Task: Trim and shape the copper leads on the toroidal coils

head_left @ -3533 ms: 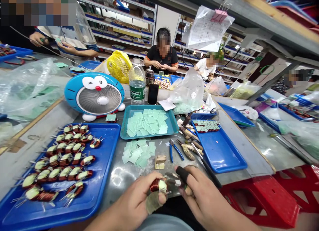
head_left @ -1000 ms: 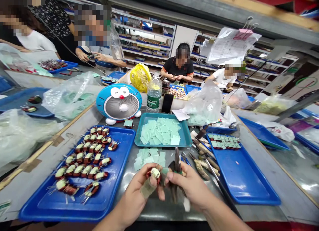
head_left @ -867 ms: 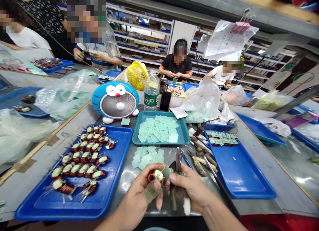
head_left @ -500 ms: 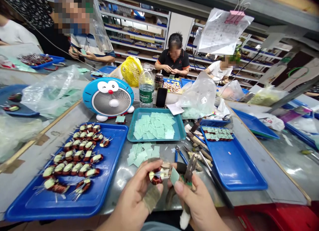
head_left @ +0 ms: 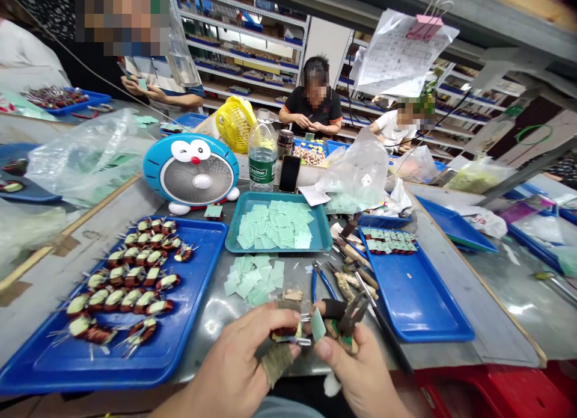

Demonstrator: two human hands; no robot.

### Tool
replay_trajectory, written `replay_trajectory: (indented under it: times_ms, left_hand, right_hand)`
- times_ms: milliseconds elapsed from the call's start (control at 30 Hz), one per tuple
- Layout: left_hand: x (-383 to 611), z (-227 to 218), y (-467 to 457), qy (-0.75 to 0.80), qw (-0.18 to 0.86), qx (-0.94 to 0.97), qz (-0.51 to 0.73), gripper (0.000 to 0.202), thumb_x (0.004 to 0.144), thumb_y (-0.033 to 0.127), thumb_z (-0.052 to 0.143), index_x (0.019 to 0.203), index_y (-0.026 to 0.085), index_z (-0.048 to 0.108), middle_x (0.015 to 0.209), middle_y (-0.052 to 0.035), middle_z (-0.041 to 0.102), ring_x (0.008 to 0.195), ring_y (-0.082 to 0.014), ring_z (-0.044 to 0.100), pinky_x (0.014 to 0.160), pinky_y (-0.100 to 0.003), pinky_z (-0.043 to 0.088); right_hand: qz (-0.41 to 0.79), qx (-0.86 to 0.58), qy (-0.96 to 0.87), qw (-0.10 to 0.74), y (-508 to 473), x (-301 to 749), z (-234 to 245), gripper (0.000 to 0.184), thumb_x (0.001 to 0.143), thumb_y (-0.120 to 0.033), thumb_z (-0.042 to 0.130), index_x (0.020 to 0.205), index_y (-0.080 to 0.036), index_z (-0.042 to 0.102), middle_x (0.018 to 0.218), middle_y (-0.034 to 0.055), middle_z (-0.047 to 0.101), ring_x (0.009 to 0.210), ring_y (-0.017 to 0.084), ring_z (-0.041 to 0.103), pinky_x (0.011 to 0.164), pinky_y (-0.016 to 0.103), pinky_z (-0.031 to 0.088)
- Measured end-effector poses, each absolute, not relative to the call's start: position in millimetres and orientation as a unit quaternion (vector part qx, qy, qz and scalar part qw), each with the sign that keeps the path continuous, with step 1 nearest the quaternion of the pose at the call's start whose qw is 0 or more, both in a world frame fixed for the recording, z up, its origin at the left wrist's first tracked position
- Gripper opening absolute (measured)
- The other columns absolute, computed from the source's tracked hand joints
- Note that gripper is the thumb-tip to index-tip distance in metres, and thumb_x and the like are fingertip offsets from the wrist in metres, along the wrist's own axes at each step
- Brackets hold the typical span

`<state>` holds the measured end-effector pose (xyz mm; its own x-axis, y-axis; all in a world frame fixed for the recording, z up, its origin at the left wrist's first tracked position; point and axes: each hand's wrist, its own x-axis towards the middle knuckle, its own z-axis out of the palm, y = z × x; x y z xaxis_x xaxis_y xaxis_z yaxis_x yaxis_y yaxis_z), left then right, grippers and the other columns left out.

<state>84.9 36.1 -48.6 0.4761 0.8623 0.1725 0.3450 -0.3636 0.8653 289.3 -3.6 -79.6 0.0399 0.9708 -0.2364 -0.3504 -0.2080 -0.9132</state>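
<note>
My left hand (head_left: 252,340), fingers closed, pinches a copper-wound coil (head_left: 285,331) whose wire leads point right. Tape wraps the thumb and a finger. In my right hand (head_left: 356,358), a small pale green sheet (head_left: 318,324) is held upright between thumb and forefinger, just right of the coil leads. That same hand also holds a pair of pliers (head_left: 354,314) against the palm, jaws pointing up. The leads and the sheet are close together; whether they touch I cannot tell. Fingers hide most of the coil.
A blue tray (head_left: 189,322) of coils stands left. A teal tray (head_left: 232,225) holds green sheets, with a loose pile (head_left: 255,279) before it. Blue-handled pliers (head_left: 322,281) and other tools lie right, beside another blue tray (head_left: 419,298). A fan (head_left: 192,171) and bottle (head_left: 262,159) stand behind.
My left hand has turned the coil so its winding faces down and its leads point toward the green sheet. The sheet stands more upright in my right hand. The view has shifted slightly.
</note>
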Motion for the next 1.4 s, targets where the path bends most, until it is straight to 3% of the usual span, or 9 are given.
replay_trajectory:
  times_ms: [433,633,833,1100,1267,1400]
  left_hand:
    - [83.5,-44.2,36.1,0.371,0.357,0.798,0.313,0.034,0.090,0.027,0.067,0.124,0.032,0.065,0.116,-0.0025,0.073,0.103,-0.0156,0.070,0.091,-0.020,0.054]
    - [91.3,-33.4,36.4,0.385,0.398,0.764,0.332,0.027,0.089,0.029,0.067,0.115,0.025,0.066,0.104,-0.0022,0.076,0.092,-0.0126,0.073,0.082,-0.018,0.057]
    - [92.4,-37.1,32.2,0.416,0.472,0.706,0.326,0.026,0.089,0.035,0.069,0.114,0.028,0.064,0.105,0.0035,0.075,0.093,-0.0077,0.073,0.080,-0.012,0.057]
    - [94.7,-47.6,31.9,0.381,0.289,0.791,0.382,0.036,0.087,0.020,0.068,0.118,0.030,0.056,0.100,0.0087,0.077,0.083,-0.0049,0.075,0.076,-0.010,0.056]
    - [95.2,-60.5,29.9,0.359,0.230,0.812,0.399,0.032,0.092,0.016,0.057,0.121,0.030,0.057,0.101,0.0051,0.076,0.087,-0.0074,0.074,0.080,-0.013,0.057]
    - [95.7,-57.8,28.4,0.340,0.173,0.838,0.390,0.026,0.097,0.030,0.055,0.123,0.028,0.058,0.105,-0.0009,0.076,0.090,-0.0129,0.074,0.081,-0.020,0.060]
  right_hand:
    - [0.585,-0.492,-0.338,0.550,-5.8,296.0,-84.3,0.059,0.069,-0.042,0.092,0.119,-0.020,0.069,0.106,0.0108,0.077,0.095,0.029,0.075,0.085,0.040,0.062]
    - [0.589,-0.490,-0.362,0.531,-5.6,296.0,-81.0,0.056,0.071,-0.046,0.089,0.116,-0.018,0.071,0.110,0.0127,0.077,0.100,0.030,0.075,0.090,0.040,0.061]
    - [0.624,-0.446,-0.391,0.509,-2.9,300.7,-72.3,0.042,0.077,-0.039,0.087,0.113,-0.021,0.073,0.112,0.0103,0.077,0.101,0.026,0.075,0.090,0.034,0.060]
    - [0.508,-0.448,-0.526,0.516,-2.5,307.4,-78.6,0.030,0.088,-0.026,0.076,0.118,-0.029,0.071,0.110,0.0033,0.073,0.097,0.018,0.072,0.087,0.025,0.058]
    - [0.479,-0.447,-0.542,0.526,-7.1,308.1,-82.4,0.034,0.090,-0.034,0.073,0.123,-0.028,0.071,0.120,0.0078,0.072,0.109,0.024,0.070,0.095,0.031,0.058]
    - [0.507,-0.444,-0.501,0.542,-8.2,306.0,-78.6,0.029,0.093,-0.034,0.071,0.121,-0.028,0.073,0.126,0.0087,0.071,0.110,0.025,0.071,0.096,0.034,0.058]
